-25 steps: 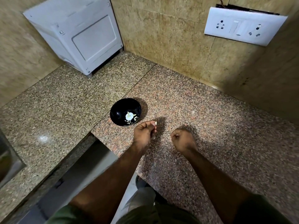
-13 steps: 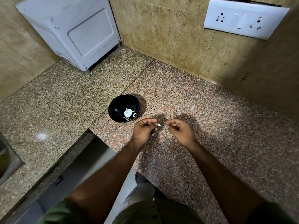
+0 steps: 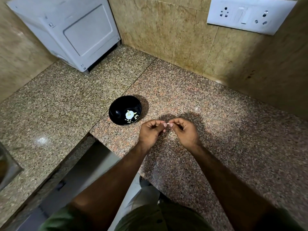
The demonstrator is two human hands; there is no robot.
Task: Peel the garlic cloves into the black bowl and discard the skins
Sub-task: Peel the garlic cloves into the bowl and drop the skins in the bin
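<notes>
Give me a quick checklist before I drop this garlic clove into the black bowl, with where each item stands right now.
1. Clove held: ok. The left hand and right hand both pinch the garlic clove at their fingertips.
2. Clove fully peeled: cannot tell; it is too small and mostly covered.
3. Black bowl upright and open: ok.
4. Hands over the bowl: not ok; they are beside it, above the counter.
5. Room in the bowl: ok; only a few pale pieces lie at the bottom.
6. Place for skins: cannot tell; none is in view.

Right hand (image 3: 185, 131) has closed in; both now pinch the clove (image 3: 168, 124).
</notes>
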